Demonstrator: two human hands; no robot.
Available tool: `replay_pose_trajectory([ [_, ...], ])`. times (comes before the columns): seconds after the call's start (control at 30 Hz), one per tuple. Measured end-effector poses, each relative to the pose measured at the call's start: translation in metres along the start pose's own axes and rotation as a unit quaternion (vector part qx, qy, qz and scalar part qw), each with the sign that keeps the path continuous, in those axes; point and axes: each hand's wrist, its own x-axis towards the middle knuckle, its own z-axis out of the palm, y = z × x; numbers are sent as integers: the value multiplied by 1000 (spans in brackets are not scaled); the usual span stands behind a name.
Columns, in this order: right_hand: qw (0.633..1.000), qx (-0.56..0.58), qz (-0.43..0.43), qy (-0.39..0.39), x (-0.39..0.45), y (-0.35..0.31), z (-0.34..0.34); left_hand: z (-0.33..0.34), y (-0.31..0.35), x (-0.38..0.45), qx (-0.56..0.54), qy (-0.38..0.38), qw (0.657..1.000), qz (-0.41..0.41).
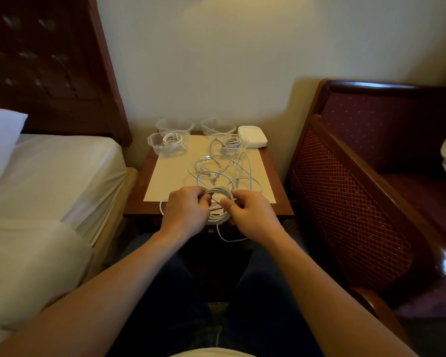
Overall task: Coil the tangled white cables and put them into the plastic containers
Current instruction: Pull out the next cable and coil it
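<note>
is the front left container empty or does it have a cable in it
Not empty: the front left container holds a coiled white cable, visible through its clear wall.

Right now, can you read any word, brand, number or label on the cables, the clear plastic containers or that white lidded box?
No readable text anywhere in this view.
Coiled white cable held by left hand and right hand: no marking visible.
Clear plastic containers: no label or print visible.
White lidded box: plain top, nothing legible.
Cream paper sheet on the wooden nightstand: blank.
</note>
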Motion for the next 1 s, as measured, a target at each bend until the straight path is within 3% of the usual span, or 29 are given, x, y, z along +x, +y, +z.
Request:
replay_pose_trajectory([
  [0.13,999,-1,19,33,15,3,0,-2,1,15,-31,-44,998,-18],
  [0.2,997,57,43,19,27,5,-10,-12,4,21,-138,-101,984,-58],
  [0.37,977,198,23,-76,49,11,-32,-42,7,35,-408,-228,864,-190],
  [0.47,966,237,2,-102,67,12,-30,-45,1,43,-488,-215,818,-217],
  [0.67,934,320,-37,-153,94,11,-19,-44,-18,63,-555,-211,777,-208],
  [0.87,921,358,-9,-154,120,12,-11,-35,-32,89,-584,-207,760,-199],
  [0.93,942,322,10,-100,131,14,-7,-32,-33,101,-548,-189,789,-205],
  [1.0,965,256,24,-56,140,18,-4,-29,-35,113,-463,-175,845,-205],
])
